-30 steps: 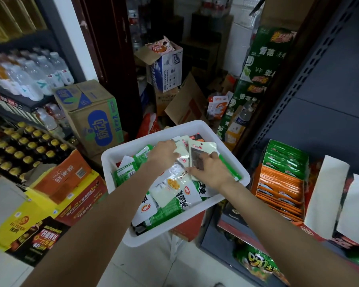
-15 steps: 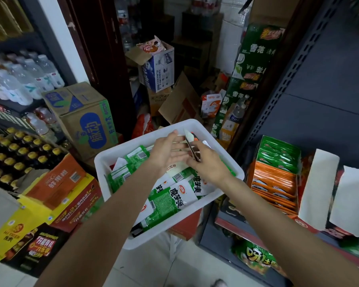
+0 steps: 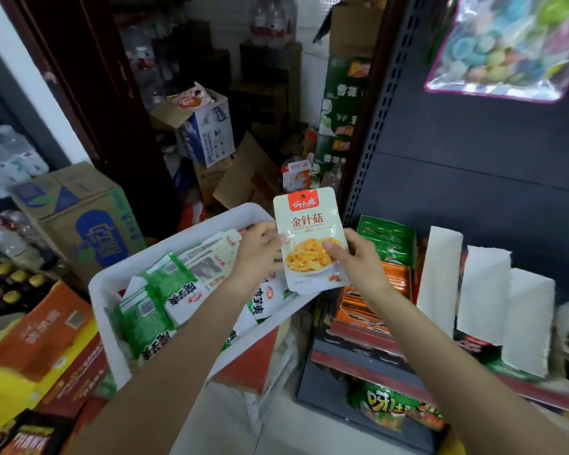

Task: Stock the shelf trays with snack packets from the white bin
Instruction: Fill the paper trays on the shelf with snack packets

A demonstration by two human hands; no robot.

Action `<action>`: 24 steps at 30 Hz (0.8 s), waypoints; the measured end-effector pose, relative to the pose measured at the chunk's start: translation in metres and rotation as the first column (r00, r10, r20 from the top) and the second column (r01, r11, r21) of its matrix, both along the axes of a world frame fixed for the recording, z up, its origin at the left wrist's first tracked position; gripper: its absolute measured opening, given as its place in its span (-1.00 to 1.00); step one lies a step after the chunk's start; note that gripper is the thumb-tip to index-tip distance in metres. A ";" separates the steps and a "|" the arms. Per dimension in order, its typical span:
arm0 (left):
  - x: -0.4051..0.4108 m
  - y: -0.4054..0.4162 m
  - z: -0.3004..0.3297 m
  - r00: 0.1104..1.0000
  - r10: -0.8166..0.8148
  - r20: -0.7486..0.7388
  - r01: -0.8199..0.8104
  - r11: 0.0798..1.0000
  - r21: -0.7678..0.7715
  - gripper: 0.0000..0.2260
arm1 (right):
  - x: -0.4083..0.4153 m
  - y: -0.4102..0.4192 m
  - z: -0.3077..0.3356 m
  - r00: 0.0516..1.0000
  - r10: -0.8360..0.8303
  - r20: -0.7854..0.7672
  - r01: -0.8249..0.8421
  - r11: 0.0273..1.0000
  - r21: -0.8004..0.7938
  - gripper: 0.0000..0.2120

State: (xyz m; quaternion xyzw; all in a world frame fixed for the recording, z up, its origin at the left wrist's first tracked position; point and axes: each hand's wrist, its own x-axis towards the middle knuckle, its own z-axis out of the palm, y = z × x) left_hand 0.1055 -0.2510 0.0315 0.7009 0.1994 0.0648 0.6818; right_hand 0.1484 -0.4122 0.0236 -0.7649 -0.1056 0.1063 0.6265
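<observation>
Both bare forearms reach forward from the bottom edge and converge toward the middle. The left hand (image 3: 257, 254) is seen from the back, wrist bent slightly, its fingers curled and its fingertips meeting the left edge of a packet (image 3: 309, 238). The right hand (image 3: 358, 261) takes the packet's right side in a pinching grip, thumb across the front face and fingers behind

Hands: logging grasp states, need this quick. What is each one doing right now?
Left hand: pinches the left edge of the enoki mushroom packet.
Right hand: grips the same packet, thumb on its front.
</observation>
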 end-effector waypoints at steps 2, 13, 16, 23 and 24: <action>0.010 -0.032 0.004 0.999 -0.034 0.025 0.033 0.999 0.035 -0.94 | 0.003 -0.033 0.000 0.999 -0.049 0.014 0.050 0.998 -0.035 -0.84; 0.054 -0.262 0.002 0.967 -0.246 0.068 0.242 0.968 0.072 -0.89 | 0.013 -0.275 -0.008 0.981 -0.193 0.014 0.192 0.981 0.039 -0.81; 0.063 -0.333 -0.001 0.956 -0.271 0.112 0.261 0.960 0.101 -0.87 | 0.015 -0.344 -0.015 0.964 -0.257 0.067 0.259 0.966 -0.011 -0.85; 0.075 -0.458 -0.005 0.929 -0.248 0.274 0.184 0.954 0.239 -0.79 | 0.031 -0.464 -0.009 0.941 -0.294 0.166 0.300 0.954 -0.012 -0.84; 0.076 -0.469 -0.006 0.925 -0.241 0.293 0.172 0.955 0.243 -0.82 | 0.034 -0.474 -0.010 0.939 -0.295 0.178 0.304 0.952 -0.025 -0.83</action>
